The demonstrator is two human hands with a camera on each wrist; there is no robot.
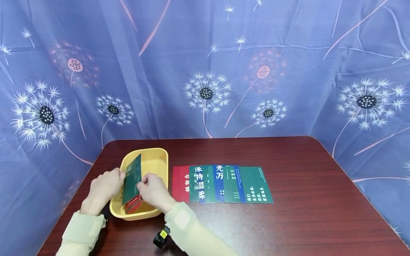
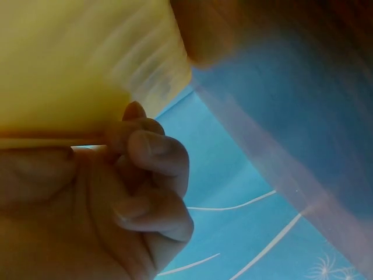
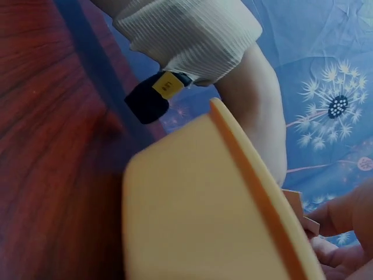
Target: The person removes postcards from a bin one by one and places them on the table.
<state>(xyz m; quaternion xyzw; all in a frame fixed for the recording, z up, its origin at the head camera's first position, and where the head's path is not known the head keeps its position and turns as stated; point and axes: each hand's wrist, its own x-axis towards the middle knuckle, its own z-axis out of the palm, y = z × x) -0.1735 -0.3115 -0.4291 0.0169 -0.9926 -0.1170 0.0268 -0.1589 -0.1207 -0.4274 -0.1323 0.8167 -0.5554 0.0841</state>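
The right hand [image 1: 154, 191] pinches a dark-green rectangular card [image 1: 132, 179] inside a yellow round-cornered bin [image 1: 156, 161]; left of its fingers is the left hand [image 1: 104, 186], rightward overlapping red, green and blue cards [image 1: 253, 183].

Tub walls [image 1: 141, 215] leftward, free tabletop [image 1: 320, 185] rightward

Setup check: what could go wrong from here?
Green card is steeply tilted over the yellow bin; it may flop if the right hand lets go. The red card showing below it could get dragged along. The right sleeve, close to the overlapping row of cards, might nudge them.
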